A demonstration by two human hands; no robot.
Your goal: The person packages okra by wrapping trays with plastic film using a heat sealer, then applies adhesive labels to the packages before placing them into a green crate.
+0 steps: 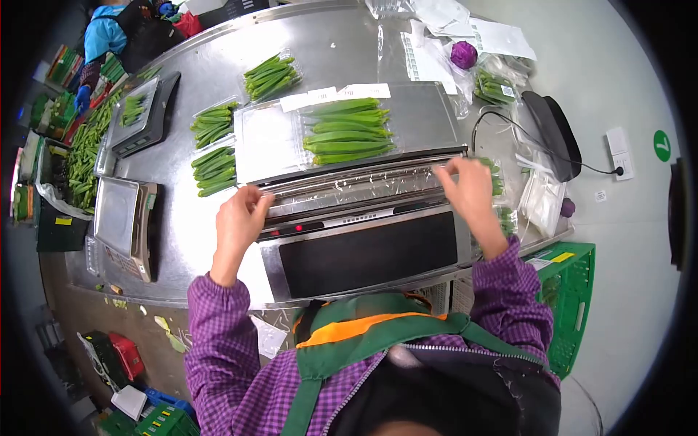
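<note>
My left hand (243,214) is at the left end of the wrapping machine's film roller (349,190), its thumb and fingers pinched together. At the roller's right end my right hand (465,185) is pinched in the same way. Clear film seems to stretch between the two hands, though its edges are hard to make out. Behind the roller, a tray of okra (349,131) lies on the machine's flat top plate (422,109). The machine's dark front plate (371,254) is nearest my body.
More okra packs (214,171) stand left of and behind the machine. Two scales (120,211) and loose okra (91,156) are further left. A purple cabbage (464,54), bags and a cable are at right. A co-worker (109,33) is at top left.
</note>
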